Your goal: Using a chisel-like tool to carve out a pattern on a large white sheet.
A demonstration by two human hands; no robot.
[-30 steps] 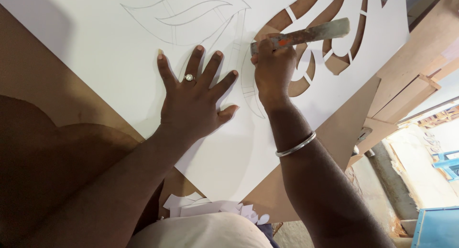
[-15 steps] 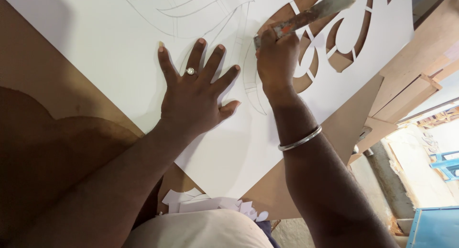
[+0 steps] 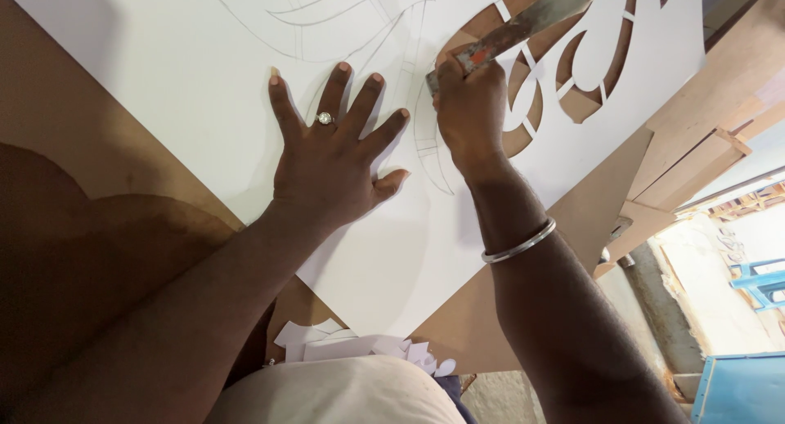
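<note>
Left hand (image 3: 331, 174) lies flat, fingers spread, holding nothing, pressing on the white sheet (image 3: 163, 89) at frame centre, ring (image 3: 325, 118) on one finger. Right hand (image 3: 468, 105) just right of it is clenched around a knife (image 3: 523, 23) whose worn handle slants toward the upper right; blade tip hidden under the fist, at the pencilled leaf lines (image 3: 327, 15), beside the cutouts (image 3: 572, 105) at upper right showing brown tabletop (image 3: 74, 146). Bangle (image 3: 518, 242) on right wrist; white scraps (image 3: 360, 350) lie at bottom centre.
</note>
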